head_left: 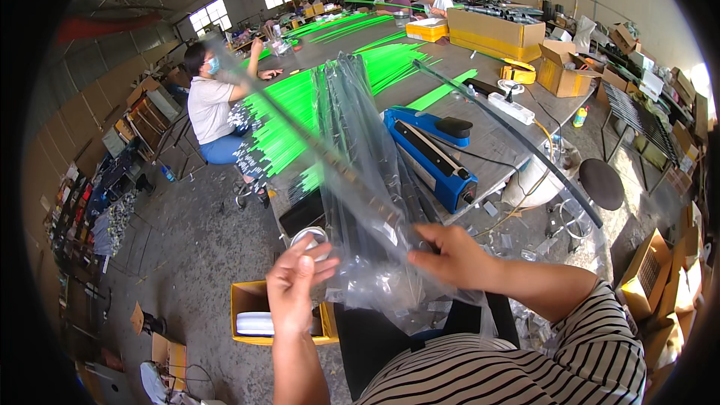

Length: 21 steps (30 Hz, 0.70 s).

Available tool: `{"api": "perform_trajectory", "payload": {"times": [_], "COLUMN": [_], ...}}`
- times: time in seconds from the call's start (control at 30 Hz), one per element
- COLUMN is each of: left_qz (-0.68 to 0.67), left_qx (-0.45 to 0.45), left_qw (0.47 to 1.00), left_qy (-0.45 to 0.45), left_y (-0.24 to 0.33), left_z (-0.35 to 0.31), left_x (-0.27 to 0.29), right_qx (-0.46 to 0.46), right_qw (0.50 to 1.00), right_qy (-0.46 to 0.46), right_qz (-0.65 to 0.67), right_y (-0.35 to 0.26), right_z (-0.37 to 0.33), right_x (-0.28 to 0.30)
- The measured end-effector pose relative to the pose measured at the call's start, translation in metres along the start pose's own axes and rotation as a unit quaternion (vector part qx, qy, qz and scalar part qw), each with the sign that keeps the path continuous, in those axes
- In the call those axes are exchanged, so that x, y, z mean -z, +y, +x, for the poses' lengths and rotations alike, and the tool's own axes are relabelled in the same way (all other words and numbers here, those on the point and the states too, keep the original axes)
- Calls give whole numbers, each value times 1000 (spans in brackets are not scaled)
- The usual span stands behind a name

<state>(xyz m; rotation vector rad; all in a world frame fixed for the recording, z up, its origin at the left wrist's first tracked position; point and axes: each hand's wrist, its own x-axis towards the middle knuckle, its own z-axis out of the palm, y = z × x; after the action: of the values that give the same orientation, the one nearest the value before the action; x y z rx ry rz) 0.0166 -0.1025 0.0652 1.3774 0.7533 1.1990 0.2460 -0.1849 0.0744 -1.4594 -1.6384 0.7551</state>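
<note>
My right hand (456, 256) is closed, thumb against fingers, on the near end of a long clear plastic sleeve (322, 151). The sleeve slants up to the far left, smeared by motion, with something dark and thin along it. My left hand (298, 281) is beside its lower end, fingers apart and holding nothing. Just behind those fingers is a white roll (311, 237). More clear plastic sleeves (349, 105) lie in a bunch on the table under the slanting one, their near ends hanging toward my lap. A blue bag sealer (431, 157) stands right of the bunch.
Many bright green rods (292, 116) cover the table's left side. A dark rod (517, 135) crosses its right edge. A seated person (214, 97) works at the left; two others are at the far end. A yellow box (247, 300) with white rolls stands below my left hand.
</note>
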Motion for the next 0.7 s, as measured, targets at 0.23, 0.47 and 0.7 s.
{"api": "perform_trajectory", "payload": {"times": [0.23, 0.47, 0.7], "left_qz": [-10, 61, 141], "left_qx": [47, 46, 55], "left_qw": [999, 996, 983], "left_qy": [-12, 39, 100], "left_y": [-28, -33, -34], "left_z": [-17, -25, -66], "left_x": [0, 32, 83], "right_qx": [-49, 63, -66], "right_qw": [963, 910, 822], "right_qy": [177, 276, 327], "right_qz": [-198, -304, -462], "right_y": [32, 26, 106], "right_z": [66, 49, -11], "right_x": [12, 11, 129]}}
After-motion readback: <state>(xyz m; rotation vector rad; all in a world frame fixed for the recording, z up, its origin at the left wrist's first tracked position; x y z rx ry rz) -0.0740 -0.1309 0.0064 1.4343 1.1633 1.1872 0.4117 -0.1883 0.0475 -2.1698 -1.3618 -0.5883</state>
